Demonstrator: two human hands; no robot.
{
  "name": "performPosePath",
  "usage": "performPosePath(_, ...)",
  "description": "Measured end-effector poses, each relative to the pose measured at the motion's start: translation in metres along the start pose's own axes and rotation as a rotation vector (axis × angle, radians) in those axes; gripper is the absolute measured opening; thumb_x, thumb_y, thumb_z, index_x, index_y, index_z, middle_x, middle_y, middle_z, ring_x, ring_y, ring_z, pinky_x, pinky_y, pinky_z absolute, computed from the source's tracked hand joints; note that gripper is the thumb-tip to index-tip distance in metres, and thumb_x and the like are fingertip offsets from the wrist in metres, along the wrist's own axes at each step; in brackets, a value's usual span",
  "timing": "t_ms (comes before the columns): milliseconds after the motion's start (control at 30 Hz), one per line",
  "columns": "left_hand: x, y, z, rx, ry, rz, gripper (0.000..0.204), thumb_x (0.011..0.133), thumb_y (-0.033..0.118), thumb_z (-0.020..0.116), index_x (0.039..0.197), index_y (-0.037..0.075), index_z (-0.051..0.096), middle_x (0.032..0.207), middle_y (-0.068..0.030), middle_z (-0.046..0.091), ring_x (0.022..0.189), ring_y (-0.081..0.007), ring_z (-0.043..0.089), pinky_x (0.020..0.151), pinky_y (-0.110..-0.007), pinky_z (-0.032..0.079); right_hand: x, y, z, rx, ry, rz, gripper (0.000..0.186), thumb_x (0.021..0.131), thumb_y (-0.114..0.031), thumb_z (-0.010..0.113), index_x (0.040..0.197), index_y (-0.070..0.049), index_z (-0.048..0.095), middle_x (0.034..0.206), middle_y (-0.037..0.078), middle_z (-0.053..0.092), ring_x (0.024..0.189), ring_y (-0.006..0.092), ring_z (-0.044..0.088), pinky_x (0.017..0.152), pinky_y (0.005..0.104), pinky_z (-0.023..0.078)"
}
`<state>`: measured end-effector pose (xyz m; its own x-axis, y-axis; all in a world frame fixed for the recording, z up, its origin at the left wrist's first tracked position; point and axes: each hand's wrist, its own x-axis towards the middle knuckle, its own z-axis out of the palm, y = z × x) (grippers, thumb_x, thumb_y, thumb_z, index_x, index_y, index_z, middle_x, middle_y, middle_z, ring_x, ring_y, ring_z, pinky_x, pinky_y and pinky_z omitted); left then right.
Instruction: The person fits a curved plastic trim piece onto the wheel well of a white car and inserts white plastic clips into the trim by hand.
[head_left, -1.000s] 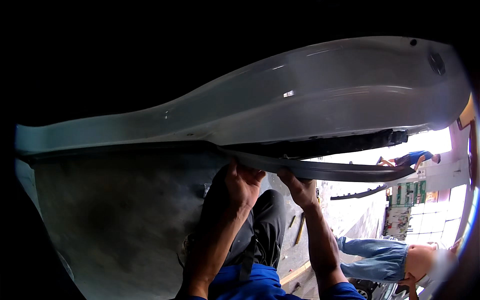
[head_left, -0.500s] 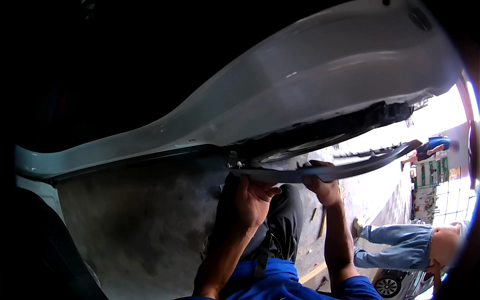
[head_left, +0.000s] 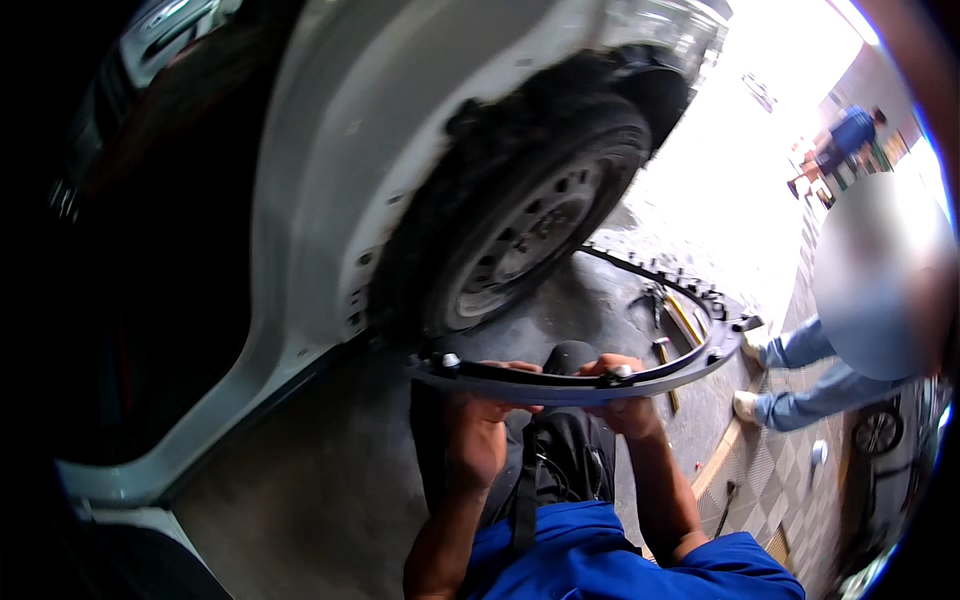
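Both hands hold a curved dark wheel arch trim [head_left: 690,372] in front of me, its clip-studded inner side facing up. My left hand [head_left: 480,430] grips it near its left end, next to a white clip. My right hand [head_left: 627,410] is closed around its middle, with the thumb over the top edge. From there the trim bends away to the far right and back toward the wheel [head_left: 540,225]. Beyond it is the car's pale body panel [head_left: 400,110], with a row of holes along the bare wheel arch edge.
Several hand tools, among them a yellow-handled one [head_left: 683,318], lie on the floor beyond the trim. A person in light blue jeans [head_left: 810,375] stands close on the right. Another person in blue [head_left: 845,135] is farther off. A dark car [head_left: 895,470] is at the lower right.
My view has turned, bringing the wheel and bare arch into sight. The trim has tilted so its inner side and clips show. Both hands keep hold of it.
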<state>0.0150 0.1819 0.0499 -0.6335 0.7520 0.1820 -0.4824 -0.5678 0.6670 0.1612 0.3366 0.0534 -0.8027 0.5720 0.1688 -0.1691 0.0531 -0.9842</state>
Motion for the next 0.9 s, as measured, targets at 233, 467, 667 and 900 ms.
performPosePath(233,0.021,-0.015,0.04,0.013,0.041,0.026,0.051,0.106,0.045,0.031,0.114,0.006,0.062,0.109,-0.0184,0.069,0.101,-0.0302,0.067,0.089,-0.045,0.053,-0.035,-0.005,0.009,0.348,0.039,0.145,0.045,0.078,-0.039,0.081,0.082,-0.002,0.055,0.064,0.004,0.052,0.054,0.0108,0.045,0.047,0.0261,0.031)
performPosePath(467,0.042,-0.01,0.06,0.011,-0.024,0.063,0.04,0.104,0.037,0.043,0.121,0.005,0.059,0.11,-0.0127,0.066,0.102,-0.0253,0.064,0.089,-0.043,0.055,-0.022,-0.014,0.009,0.553,0.039,0.071,0.028,0.093,-0.026,0.069,0.087,-0.007,0.05,0.062,0.0,0.044,0.051,0.0085,0.036,0.046,0.0263,0.024)
performPosePath(667,0.065,-0.006,0.076,-0.062,-0.318,0.018,0.045,0.09,0.012,0.071,0.129,0.004,0.052,0.116,-0.0099,0.055,0.11,-0.0257,0.057,0.1,-0.038,0.048,-0.01,-0.034,-0.004,0.687,0.022,0.058,0.011,0.093,-0.013,0.06,0.086,-0.006,0.056,0.06,-0.001,0.045,0.047,0.0064,0.037,0.043,0.0255,0.024)
performPosePath(900,0.054,-0.018,0.076,-0.012,-0.194,0.06,0.042,0.092,0.022,0.072,0.126,0.004,0.054,0.113,-0.007,0.053,0.105,-0.0209,0.056,0.096,-0.035,0.048,-0.024,-0.039,-0.003,0.693,-0.019,0.239,0.02,0.098,-0.019,0.058,0.084,-0.005,0.054,0.061,-0.002,0.044,0.049,0.0056,0.037,0.044,0.0243,0.024)
